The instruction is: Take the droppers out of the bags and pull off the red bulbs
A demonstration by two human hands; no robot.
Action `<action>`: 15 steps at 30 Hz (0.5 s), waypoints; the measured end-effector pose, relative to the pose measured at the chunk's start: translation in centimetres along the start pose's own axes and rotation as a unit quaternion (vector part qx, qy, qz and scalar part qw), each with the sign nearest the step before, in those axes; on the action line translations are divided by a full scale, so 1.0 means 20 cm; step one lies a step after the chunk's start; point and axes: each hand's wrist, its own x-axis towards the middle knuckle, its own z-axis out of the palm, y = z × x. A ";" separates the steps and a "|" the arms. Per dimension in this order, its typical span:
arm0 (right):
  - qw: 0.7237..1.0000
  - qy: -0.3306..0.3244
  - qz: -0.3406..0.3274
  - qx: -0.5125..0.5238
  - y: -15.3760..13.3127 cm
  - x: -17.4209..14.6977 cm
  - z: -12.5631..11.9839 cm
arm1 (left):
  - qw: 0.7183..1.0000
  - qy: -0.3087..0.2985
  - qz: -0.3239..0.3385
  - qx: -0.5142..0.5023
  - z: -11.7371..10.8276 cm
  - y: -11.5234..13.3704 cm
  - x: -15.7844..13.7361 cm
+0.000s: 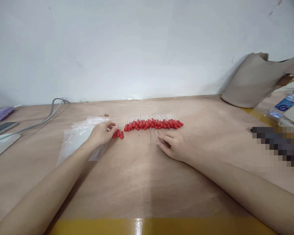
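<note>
My left hand (104, 132) is at the left end, thumb and forefinger bent close together against a few loose red rubber bulbs (122, 134); the lower fingers are hidden. Across the middle lies a long row of thin clear tubes (149, 116) with red rubber bulbs (150, 123) on their near ends, like droppers. In front of that row, a few bare thin tubes (150, 139) lie on the table. My right hand (173, 145) rests around them, thumb and forefinger apart, with a tube passing by the fingertips.
A clear zip bag (73, 143) lies partly beneath my left forearm. Grey cable (47, 117), a phone (3, 128) and a purple packet (1, 114) are at left. A beige bag-like container (247, 81) and a bottle (289, 101) stand right. Yellow tape (147, 227) runs along the front edge.
</note>
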 end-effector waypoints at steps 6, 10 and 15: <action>1.000 -0.026 -0.004 -0.007 -0.03 0.02 -0.04 | 0.984 0.099 0.151 -0.001 0.06 0.15 -0.05; 0.999 -0.042 -0.006 -0.017 -0.04 0.03 -0.06 | 0.971 0.153 0.181 0.021 0.13 0.21 -0.06; 0.999 -0.045 0.010 -0.026 -0.05 0.03 -0.07 | 0.961 0.169 0.219 0.023 0.19 0.20 -0.05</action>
